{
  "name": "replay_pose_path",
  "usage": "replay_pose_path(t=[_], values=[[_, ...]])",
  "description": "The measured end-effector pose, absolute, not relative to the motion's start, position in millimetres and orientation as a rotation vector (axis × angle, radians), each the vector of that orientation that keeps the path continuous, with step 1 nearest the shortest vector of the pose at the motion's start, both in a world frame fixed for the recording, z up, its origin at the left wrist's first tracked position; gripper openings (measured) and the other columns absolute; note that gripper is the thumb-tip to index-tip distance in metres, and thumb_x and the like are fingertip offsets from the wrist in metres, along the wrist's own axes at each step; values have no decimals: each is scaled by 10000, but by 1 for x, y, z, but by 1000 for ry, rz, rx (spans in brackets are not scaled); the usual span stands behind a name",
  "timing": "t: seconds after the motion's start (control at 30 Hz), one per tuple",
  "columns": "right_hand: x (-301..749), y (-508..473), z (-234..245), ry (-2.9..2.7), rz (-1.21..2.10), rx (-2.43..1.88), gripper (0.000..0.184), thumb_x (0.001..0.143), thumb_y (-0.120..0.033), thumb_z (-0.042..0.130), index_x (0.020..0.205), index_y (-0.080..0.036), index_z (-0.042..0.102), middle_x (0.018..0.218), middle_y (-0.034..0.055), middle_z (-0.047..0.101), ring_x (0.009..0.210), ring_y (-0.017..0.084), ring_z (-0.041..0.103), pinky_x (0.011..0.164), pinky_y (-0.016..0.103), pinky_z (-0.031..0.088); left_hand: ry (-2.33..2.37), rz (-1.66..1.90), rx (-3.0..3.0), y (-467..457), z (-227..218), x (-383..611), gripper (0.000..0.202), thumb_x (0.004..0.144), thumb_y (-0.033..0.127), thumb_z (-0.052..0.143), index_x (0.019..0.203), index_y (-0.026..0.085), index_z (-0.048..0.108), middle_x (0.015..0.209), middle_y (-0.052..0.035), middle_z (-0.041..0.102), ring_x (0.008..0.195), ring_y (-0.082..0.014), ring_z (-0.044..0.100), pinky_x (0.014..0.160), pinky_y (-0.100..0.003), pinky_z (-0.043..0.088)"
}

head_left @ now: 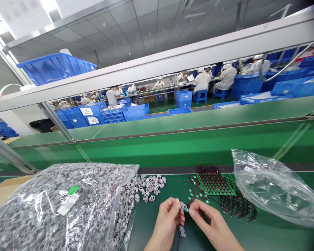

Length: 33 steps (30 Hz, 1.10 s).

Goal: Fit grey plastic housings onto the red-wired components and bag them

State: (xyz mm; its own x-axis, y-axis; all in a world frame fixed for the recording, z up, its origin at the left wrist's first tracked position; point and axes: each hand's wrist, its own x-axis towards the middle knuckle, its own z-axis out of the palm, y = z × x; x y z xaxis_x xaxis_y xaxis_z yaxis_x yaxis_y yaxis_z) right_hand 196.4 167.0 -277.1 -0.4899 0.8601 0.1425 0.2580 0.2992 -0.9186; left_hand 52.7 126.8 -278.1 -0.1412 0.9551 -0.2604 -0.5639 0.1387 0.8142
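Here left hand (pixel 169 218) pinches a grey part (pixel 183 206), right hand (pixel 209 219) seemingly its green board (pixel 187 210), open bench (pixel 263 235) edging both hands

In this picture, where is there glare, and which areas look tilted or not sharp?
Head view: white glare streaks the large bag and the clear bag; head view: the rail runs slanted, and the upper right corner goes dark; head view: the far workers look soft, and the gray piece in the left hand is too small for detail.
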Motion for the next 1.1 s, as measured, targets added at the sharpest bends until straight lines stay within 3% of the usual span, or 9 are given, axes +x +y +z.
replay_pose_path(t=[0.2,0.5,0.63,0.73,0.9,1.0,1.1], values=[[193,165,-272,-1832,1365,-1022,385,891,-503,503,692,-177,550,669,-6,557,654,131,494,608,214,400,1056,1394,565,125,-277,56,568,660,634,749,676,127,493,586,12,538,518,-74,536,541,-200,430],[197,163,-271,-2086,1112,-959,360,957,-449,437,723,-203,555,738,-2,594,730,143,536,696,232,412,975,1418,472,121,-270,57,551,614,579,814,747,101,572,600,0,589,476,-74,550,495,-189,450],[196,164,-275,-2031,1072,-992,340,956,-440,437,736,-201,538,718,-11,575,689,134,517,681,233,404,951,1440,471,120,-270,57,552,575,469,880,868,41,690,734,-70,660,586,-79,593,622,-201,484],[196,164,-278,-2017,1031,-994,331,957,-426,445,732,-201,536,707,-11,573,673,133,515,674,233,411,968,1469,509,120,-268,56,598,478,367,939,940,72,701,737,-54,666,615,-99,608,653,-216,489],[201,168,-276,-2076,755,-859,243,957,-351,485,788,-215,593,763,15,601,729,158,544,684,255,441,1091,1462,537,119,-262,51,524,542,451,894,861,76,714,730,-74,668,637,-141,630,679,-265,506],[205,170,-270,-2160,545,-690,122,953,-232,492,893,-221,597,836,21,616,783,160,559,724,271,440,1138,1405,574,118,-258,47,593,503,489,895,880,56,744,731,-91,669,628,-140,622,665,-263,501],[206,172,-266,-2266,357,-518,146,944,-141,463,938,-213,589,834,24,607,762,150,551,722,283,423,1136,1401,596,118,-255,45,601,443,485,913,859,82,751,700,-53,636,590,-130,600,623,-260,495]])
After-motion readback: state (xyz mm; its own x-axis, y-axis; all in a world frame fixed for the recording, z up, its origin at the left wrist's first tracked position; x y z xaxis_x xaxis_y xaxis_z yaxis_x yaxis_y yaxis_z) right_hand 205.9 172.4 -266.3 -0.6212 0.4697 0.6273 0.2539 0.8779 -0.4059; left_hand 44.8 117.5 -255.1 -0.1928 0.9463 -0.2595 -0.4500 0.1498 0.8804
